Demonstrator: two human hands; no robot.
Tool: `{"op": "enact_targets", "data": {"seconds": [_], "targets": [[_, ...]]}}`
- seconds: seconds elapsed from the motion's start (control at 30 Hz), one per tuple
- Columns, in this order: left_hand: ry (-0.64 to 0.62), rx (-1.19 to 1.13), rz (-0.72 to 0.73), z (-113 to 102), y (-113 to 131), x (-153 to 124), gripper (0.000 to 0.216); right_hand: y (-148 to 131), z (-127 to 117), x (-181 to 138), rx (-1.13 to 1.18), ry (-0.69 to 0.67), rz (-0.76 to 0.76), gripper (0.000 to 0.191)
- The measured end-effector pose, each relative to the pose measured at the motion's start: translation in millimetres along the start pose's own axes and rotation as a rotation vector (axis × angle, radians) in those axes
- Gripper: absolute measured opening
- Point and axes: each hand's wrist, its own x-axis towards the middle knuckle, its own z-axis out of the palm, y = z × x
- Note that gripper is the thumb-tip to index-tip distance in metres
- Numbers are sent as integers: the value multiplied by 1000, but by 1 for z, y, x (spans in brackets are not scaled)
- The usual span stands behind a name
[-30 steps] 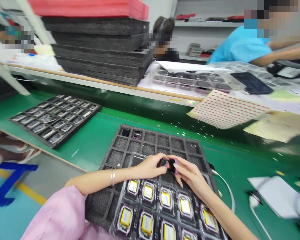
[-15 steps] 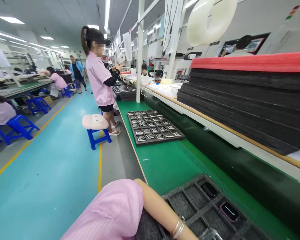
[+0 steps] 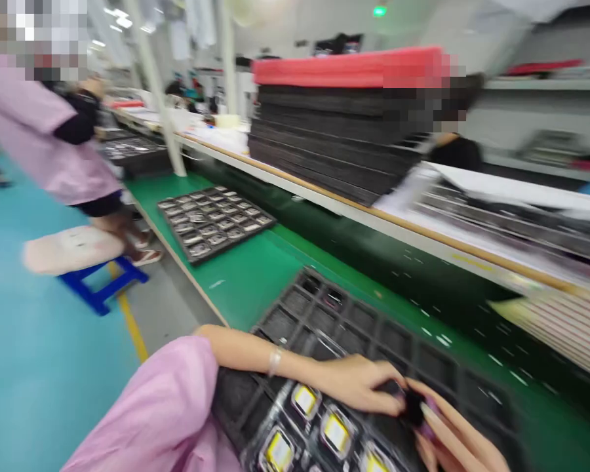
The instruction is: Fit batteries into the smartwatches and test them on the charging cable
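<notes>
My left hand [image 3: 361, 387] reaches across a black foam tray [image 3: 368, 324], its thumb and fingers closed on a small dark watch case [image 3: 413, 408] with a purplish edge. From the other side my right hand [image 3: 455, 432] grips the same piece; motion blur hides its details. Below my left forearm, on the foam tray, lies a clear plastic tray [image 3: 295, 452] holding several watch cases [image 3: 335, 431] with yellow-and-white squares. At the foam tray's far end, a dark watch case [image 3: 332, 299] sits in a compartment.
Farther along the green bench [image 3: 248, 275] lies another foam tray [image 3: 216, 219] filled with small parts. A stack of black foam trays [image 3: 319, 137] under a red sheet stands on the raised shelf. A person in pink [image 3: 44, 124] stands at left, near a cushioned blue stool [image 3: 98, 288].
The view has swung right and down. Both my hands now show, together on the dark watch case; before, only my left arm was visible. The clear tray has come into view.
</notes>
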Motion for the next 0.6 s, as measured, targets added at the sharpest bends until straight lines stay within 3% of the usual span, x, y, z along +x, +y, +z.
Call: {"op": "enact_targets", "data": {"seconds": [0.1, 0.2, 0.6], "targets": [[50, 20, 65, 16, -2, -1, 32, 1, -2, -24, 258, -17, 72, 56], [60, 12, 80, 18, -5, -3, 28, 3, 0, -22, 380, -29, 68, 54], [64, 61, 88, 23, -7, -1, 29, 11, -4, -21, 430, -79, 31, 45]]}}
